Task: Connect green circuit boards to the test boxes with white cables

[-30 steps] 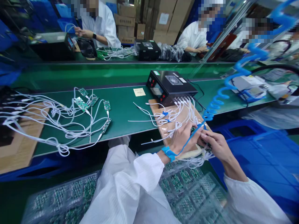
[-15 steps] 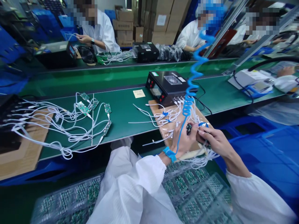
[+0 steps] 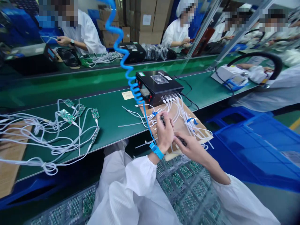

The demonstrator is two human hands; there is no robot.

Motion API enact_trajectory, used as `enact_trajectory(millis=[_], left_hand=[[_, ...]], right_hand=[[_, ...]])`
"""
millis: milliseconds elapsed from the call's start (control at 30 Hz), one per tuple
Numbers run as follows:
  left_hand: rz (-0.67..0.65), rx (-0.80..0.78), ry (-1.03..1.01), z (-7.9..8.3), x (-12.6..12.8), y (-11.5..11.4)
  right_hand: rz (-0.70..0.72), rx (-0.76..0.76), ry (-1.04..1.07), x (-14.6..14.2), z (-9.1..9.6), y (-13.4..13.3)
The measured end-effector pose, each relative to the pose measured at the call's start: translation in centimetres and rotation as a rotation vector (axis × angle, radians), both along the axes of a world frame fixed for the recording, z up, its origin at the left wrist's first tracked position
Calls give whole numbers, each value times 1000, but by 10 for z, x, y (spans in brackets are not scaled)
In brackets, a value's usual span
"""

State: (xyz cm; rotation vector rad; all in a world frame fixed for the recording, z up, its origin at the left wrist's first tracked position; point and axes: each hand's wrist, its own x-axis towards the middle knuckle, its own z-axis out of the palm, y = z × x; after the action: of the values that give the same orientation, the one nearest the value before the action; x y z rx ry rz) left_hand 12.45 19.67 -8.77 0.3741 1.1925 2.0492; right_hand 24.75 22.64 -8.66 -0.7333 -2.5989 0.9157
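My left hand (image 3: 165, 132) wears a blue wrist strap (image 3: 156, 151) with a coiled blue cord (image 3: 127, 72) and is closed on a small dark circuit board (image 3: 162, 118) over the brown cardboard sheet (image 3: 185, 120). My right hand (image 3: 188, 145) is closed beside it, pinching a dark part with a white cable. White cables (image 3: 180, 107) run from the black test box (image 3: 157, 86) to where both hands meet.
Several green circuit boards (image 3: 81, 114) on tangled white cables lie on the green conveyor (image 3: 112, 109) at left. Plastic trays of boards (image 3: 185, 181) sit on my lap. Blue crates (image 3: 253, 140) stand right. Other workers in white coats sit across the line and at right.
The view swung right, so everything shifted left in frame. My hands stayed together over the cardboard, working the small board. The blue coiled cord swung from the right side to the left.
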Motion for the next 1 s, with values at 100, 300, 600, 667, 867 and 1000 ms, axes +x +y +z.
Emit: enact_trajectory(millis=[100,300,600,667,867,1000], left_hand=[[14,117,-58,-4,-1,3],[270,253,-308,11,-45,13],[-338,25,-226,35,-72,-56],[-471,-66,-233,31,-67,-77],[-670,-227,-2,23,-58,-113],[-683,-273,165,25,-62,-125]], right_hand=[[11,-97,18,-1,-5,-6],[-1,-67,-21,6,-11,-19],[-167,-5,28,-6,-16,-12],[-294,-76,190,-10,-9,-13],[-451,-717,905,-43,18,-42],[-339,-1021,1019,-70,20,-65]])
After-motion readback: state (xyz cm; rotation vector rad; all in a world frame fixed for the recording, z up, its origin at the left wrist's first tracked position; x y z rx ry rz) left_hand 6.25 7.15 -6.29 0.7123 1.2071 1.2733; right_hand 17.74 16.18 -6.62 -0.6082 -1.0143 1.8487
